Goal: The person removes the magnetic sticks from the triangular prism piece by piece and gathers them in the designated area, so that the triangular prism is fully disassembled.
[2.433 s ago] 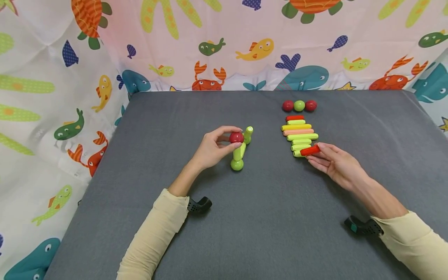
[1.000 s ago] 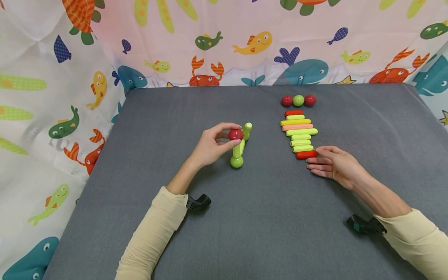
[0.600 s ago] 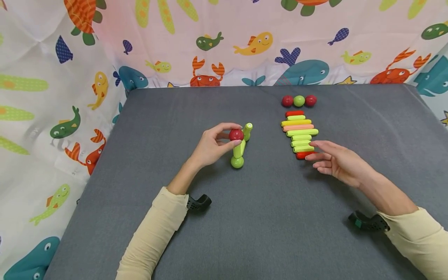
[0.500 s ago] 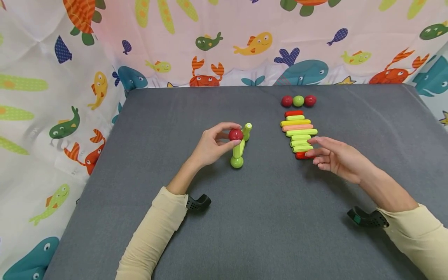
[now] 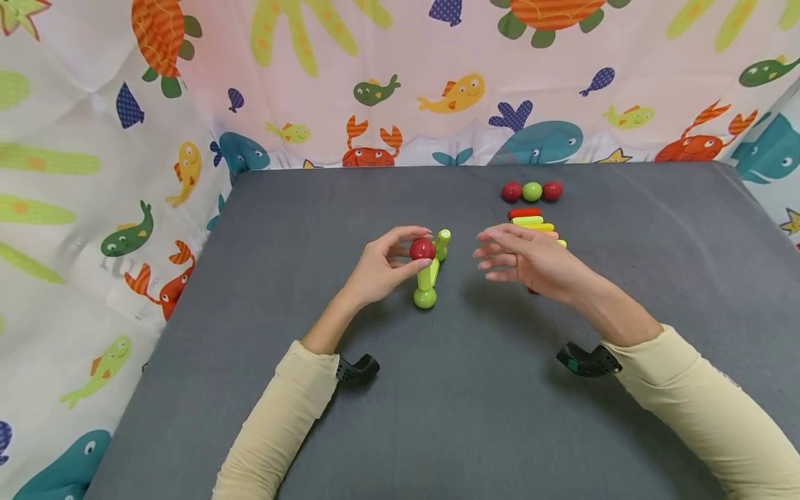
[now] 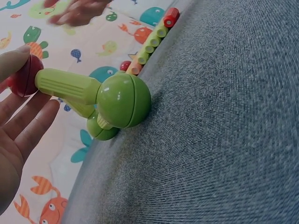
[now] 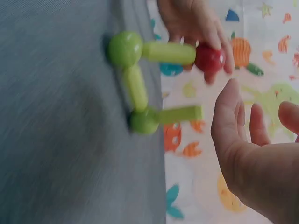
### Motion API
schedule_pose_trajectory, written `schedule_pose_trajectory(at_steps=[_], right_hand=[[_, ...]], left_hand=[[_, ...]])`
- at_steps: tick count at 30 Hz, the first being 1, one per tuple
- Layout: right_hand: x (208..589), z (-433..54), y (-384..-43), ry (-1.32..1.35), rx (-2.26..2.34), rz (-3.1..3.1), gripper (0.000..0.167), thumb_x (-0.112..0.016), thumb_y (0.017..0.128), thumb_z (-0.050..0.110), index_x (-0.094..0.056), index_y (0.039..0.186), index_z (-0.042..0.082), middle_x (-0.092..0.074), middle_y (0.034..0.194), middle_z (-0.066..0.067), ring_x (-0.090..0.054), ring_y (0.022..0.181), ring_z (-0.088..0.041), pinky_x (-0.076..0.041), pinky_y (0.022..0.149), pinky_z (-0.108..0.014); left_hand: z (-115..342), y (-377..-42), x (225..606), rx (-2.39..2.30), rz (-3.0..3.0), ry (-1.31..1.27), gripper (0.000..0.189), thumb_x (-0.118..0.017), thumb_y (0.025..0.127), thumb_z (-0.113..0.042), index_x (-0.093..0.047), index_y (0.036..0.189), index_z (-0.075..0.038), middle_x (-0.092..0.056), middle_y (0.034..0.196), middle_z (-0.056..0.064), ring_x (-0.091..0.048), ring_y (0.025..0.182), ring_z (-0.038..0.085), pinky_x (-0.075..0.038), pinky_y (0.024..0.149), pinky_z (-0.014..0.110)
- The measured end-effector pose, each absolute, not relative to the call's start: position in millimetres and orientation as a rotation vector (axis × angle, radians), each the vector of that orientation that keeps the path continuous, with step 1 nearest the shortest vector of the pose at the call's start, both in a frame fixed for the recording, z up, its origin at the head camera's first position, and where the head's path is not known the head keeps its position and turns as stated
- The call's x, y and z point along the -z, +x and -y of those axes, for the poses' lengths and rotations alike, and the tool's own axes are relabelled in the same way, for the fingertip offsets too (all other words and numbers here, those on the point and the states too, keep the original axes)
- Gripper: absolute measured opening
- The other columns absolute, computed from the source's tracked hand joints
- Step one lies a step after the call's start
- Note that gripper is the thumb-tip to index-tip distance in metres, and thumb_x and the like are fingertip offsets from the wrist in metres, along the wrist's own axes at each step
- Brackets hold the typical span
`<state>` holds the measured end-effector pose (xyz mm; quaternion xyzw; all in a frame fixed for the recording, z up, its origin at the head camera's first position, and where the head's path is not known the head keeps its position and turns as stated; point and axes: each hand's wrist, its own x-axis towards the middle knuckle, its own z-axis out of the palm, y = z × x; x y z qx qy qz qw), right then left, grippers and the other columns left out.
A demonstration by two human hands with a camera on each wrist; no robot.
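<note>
A small frame of toy building pieces stands on the grey table. Two green balls (image 7: 125,49) are joined by a lying green rod (image 7: 135,87), and a green rod rises from each ball. The nearer upright rod (image 6: 67,86) has a red ball (image 5: 422,248) on its top. My left hand (image 5: 380,269) pinches this red ball between thumb and fingers. My right hand (image 5: 531,262) holds nothing; it hovers to the right of the frame with fingers extended, near the bare-topped upright rod (image 7: 181,114).
Behind my right hand lies a row of red, green, yellow and pink rods (image 5: 525,212), partly hidden by it. Beyond them sit two red balls (image 5: 553,191) with a green ball (image 5: 532,192) between. A sea-animal cloth (image 5: 400,42) hangs around the table (image 5: 300,201).
My right hand set a red rod at the near end of the row, let go, and moved left toward the frame. My left hand has stayed on the red ball.
</note>
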<state>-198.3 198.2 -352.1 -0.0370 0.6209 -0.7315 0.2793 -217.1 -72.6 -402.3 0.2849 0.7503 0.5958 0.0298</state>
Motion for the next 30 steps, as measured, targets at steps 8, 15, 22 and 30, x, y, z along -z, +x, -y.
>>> schedule_pose_trajectory(at_steps=[8,15,22,30], right_hand=[[348.1,-162.2,-206.9,-0.162,1.978,-1.653,0.040,-0.048,0.101,0.028,-0.043,0.131,0.003,-0.052,0.122,-0.015,-0.055,0.111,-0.029,-0.049,0.091,-0.036],[347.6,-145.3,-211.8,-0.132,1.948,-1.697,0.048,-0.048,0.101,0.030,-0.038,0.139,0.001,-0.046,0.131,-0.016,-0.044,0.124,-0.038,-0.049,0.091,-0.038],[349.9,-138.5,-217.7,-0.099,1.873,-1.758,0.047,-0.048,0.101,0.028,-0.040,0.139,0.001,-0.044,0.133,-0.017,-0.055,0.111,-0.030,-0.051,0.087,-0.037],[352.9,-133.5,-222.4,-0.072,1.835,-1.743,0.040,-0.051,0.100,0.024,-0.044,0.134,0.004,-0.046,0.131,-0.012,-0.056,0.104,-0.026,-0.053,0.079,-0.033]], left_hand=[[70.5,-218.6,405.8,-1.866,-2.289,0.909,0.046,-0.071,0.085,-0.003,-0.054,0.128,-0.002,-0.059,0.122,0.011,-0.065,0.093,0.021,-0.055,0.078,0.033],[72.4,-219.3,405.1,-1.901,-2.247,0.911,0.050,-0.070,0.086,-0.001,-0.050,0.132,-0.001,-0.058,0.123,0.016,-0.065,0.093,0.027,-0.055,0.077,0.035],[72.5,-219.1,405.2,-1.913,-2.232,0.905,0.059,-0.071,0.085,-0.001,-0.044,0.138,-0.004,-0.057,0.124,0.016,-0.065,0.094,0.025,-0.056,0.075,0.035],[70.8,-218.7,406.1,-1.879,-2.251,0.947,0.067,-0.073,0.080,0.006,-0.043,0.139,-0.005,-0.055,0.126,0.016,-0.066,0.091,0.024,-0.056,0.072,0.035]])
